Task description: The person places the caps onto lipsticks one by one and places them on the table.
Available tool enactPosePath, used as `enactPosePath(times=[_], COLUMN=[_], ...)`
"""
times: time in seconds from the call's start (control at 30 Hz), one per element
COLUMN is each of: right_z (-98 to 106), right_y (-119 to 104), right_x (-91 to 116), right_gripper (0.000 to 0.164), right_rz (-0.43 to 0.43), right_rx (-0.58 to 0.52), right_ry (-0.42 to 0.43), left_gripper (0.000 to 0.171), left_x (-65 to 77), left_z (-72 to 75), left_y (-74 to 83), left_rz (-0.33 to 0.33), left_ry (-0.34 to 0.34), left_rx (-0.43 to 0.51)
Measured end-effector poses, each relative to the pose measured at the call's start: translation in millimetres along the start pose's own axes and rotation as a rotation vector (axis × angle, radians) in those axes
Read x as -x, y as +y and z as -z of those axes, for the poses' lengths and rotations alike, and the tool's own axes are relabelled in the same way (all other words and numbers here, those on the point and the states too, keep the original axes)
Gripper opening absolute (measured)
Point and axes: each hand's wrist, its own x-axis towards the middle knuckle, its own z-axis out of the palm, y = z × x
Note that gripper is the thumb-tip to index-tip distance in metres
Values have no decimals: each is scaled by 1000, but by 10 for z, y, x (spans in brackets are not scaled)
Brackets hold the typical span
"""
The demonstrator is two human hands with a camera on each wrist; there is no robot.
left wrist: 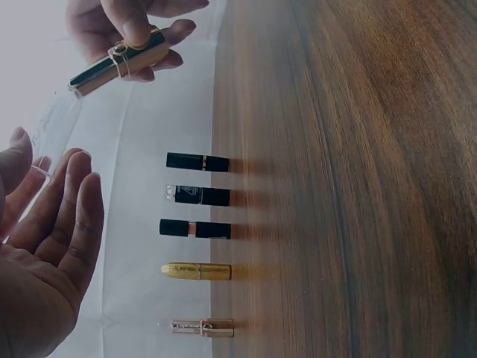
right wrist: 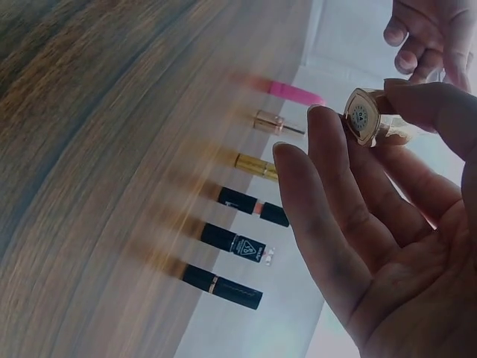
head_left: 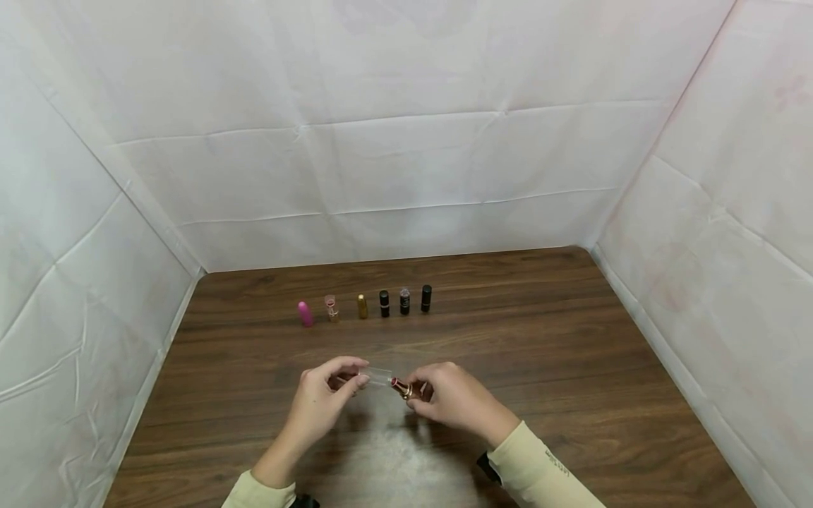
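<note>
Over the near middle of the table, my left hand (head_left: 317,401) pinches a clear lipstick cap (head_left: 379,377) between thumb and fingers. My right hand (head_left: 456,396) grips a gold lipstick (head_left: 403,388) by its base, with the red tip pointing left, right at the mouth of the cap. In the left wrist view the lipstick (left wrist: 123,63) slants down toward the see-through cap (left wrist: 58,130). The right wrist view shows the round label on the bottom of the lipstick (right wrist: 361,118), with thumb and fingertips around its base.
Several lipsticks stand upright in a row farther back: a pink one (head_left: 305,315), a rose-gold one (head_left: 332,310), a gold one (head_left: 362,307) and black ones (head_left: 384,304). White cloth walls (head_left: 406,169) border the wooden table (head_left: 540,331) at the back and sides.
</note>
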Motion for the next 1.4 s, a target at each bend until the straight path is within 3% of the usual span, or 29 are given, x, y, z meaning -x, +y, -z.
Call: enactPosePath(times=[0.23, 0.47, 0.7, 1.1, 1.4], right_z=[1, 32, 69, 38, 51], right_y=[-16, -38, -75, -120, -177], right_x=[10, 16, -19, -16, -20], right_gripper=[16, 12, 10, 7, 8], right_rz=[-1, 27, 44, 81, 105], right_rx=[10, 80, 56, 19, 89], right_ry=[-5, 13, 33, 66, 98], left_gripper=[15, 16, 17, 17, 16], left_x=[2, -6, -1, 23, 31], left_z=[-1, -11, -57, -88, -104], left_y=[-6, -36, -39, -32, 21], left_rz=[-18, -42, -6, -17, -7], left_ry=[-3, -23, -65, -39, -25], left_rx=[10, -60, -99, -107, -86])
